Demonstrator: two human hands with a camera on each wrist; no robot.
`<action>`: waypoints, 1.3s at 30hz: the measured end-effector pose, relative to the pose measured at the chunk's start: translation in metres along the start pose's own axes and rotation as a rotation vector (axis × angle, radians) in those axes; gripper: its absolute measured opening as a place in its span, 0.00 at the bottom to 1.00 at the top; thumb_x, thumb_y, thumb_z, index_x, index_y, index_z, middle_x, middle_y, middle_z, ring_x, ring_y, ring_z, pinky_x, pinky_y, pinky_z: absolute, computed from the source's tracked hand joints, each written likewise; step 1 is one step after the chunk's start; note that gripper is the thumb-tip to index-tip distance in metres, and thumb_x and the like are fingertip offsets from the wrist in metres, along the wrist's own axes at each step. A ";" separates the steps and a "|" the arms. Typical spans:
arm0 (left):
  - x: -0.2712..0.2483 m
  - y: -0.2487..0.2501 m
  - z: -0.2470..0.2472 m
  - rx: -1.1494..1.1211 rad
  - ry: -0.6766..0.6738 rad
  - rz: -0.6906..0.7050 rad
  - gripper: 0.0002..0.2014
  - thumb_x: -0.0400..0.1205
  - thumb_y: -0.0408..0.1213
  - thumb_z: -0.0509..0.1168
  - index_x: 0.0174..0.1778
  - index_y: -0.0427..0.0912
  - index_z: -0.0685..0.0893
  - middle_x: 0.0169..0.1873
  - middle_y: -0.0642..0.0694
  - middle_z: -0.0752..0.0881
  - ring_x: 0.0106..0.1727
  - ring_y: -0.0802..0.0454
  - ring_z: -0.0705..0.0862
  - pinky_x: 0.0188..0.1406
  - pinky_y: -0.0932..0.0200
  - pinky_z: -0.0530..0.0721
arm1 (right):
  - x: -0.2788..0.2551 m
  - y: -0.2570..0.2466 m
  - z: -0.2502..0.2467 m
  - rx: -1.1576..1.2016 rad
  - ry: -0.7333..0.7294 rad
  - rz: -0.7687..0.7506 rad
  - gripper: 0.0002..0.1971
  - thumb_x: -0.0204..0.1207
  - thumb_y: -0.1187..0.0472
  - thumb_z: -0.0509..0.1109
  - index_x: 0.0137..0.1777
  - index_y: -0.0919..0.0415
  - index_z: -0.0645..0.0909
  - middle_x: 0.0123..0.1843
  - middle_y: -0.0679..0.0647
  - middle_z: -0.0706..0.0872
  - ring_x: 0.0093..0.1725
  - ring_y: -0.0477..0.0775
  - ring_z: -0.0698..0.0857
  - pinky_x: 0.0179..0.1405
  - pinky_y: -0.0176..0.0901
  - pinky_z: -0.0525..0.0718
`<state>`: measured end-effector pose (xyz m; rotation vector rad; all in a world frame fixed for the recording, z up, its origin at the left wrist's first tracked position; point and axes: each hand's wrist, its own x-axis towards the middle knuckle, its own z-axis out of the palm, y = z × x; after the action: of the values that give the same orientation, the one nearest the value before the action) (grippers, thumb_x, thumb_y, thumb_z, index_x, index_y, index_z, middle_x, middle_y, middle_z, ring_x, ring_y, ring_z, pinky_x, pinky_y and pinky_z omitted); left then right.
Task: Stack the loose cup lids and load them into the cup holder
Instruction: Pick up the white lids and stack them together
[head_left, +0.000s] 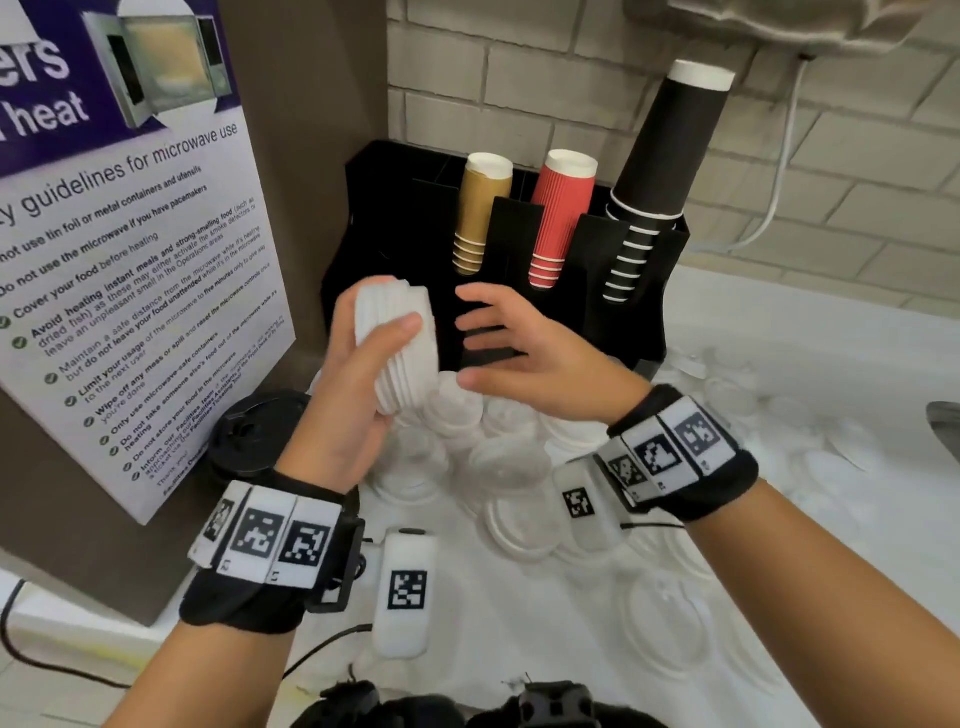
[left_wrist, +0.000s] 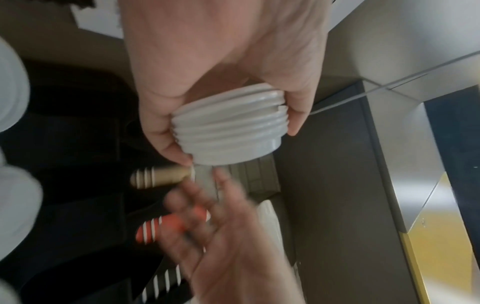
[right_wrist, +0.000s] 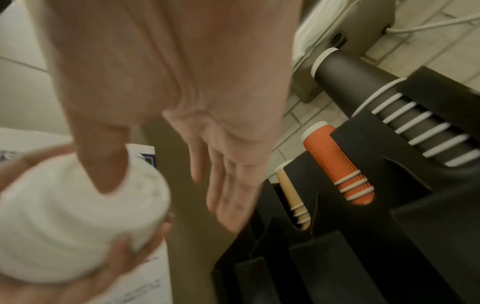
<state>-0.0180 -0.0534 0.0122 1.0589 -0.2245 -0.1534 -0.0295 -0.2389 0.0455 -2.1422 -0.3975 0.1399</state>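
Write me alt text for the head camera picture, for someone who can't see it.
The left hand grips a stack of white plastic cup lids in front of a black cup holder, the open right hand beside it. The holder carries gold, red and black paper cup stacks; loose white lids lie on the white counter.

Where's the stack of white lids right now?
In the head view the stack of white lids is gripped in the left hand, held up left of centre before the black cup holder, beside the open right hand.
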 end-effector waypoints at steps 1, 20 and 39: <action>0.002 0.005 -0.003 -0.005 0.020 0.025 0.26 0.66 0.48 0.73 0.62 0.57 0.78 0.53 0.55 0.85 0.51 0.61 0.86 0.41 0.61 0.85 | 0.008 0.000 -0.003 -0.119 -0.045 0.038 0.32 0.77 0.56 0.73 0.78 0.53 0.65 0.71 0.51 0.77 0.69 0.47 0.78 0.65 0.37 0.80; -0.005 0.031 -0.019 0.041 0.073 0.094 0.33 0.63 0.51 0.72 0.66 0.54 0.74 0.55 0.55 0.82 0.56 0.57 0.82 0.47 0.58 0.83 | 0.097 0.034 0.106 -1.319 -0.784 0.098 0.54 0.51 0.39 0.83 0.78 0.38 0.60 0.57 0.49 0.67 0.66 0.61 0.69 0.56 0.58 0.80; -0.009 0.035 -0.026 0.011 0.059 0.116 0.33 0.65 0.49 0.72 0.67 0.52 0.72 0.53 0.54 0.81 0.51 0.58 0.84 0.42 0.60 0.84 | 0.107 0.022 0.114 -1.273 -0.702 -0.032 0.43 0.55 0.45 0.82 0.73 0.51 0.72 0.58 0.51 0.80 0.59 0.56 0.79 0.41 0.45 0.79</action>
<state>-0.0199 -0.0123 0.0292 1.0574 -0.2330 -0.0167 0.0475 -0.1254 -0.0321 -3.2836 -1.1490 0.8082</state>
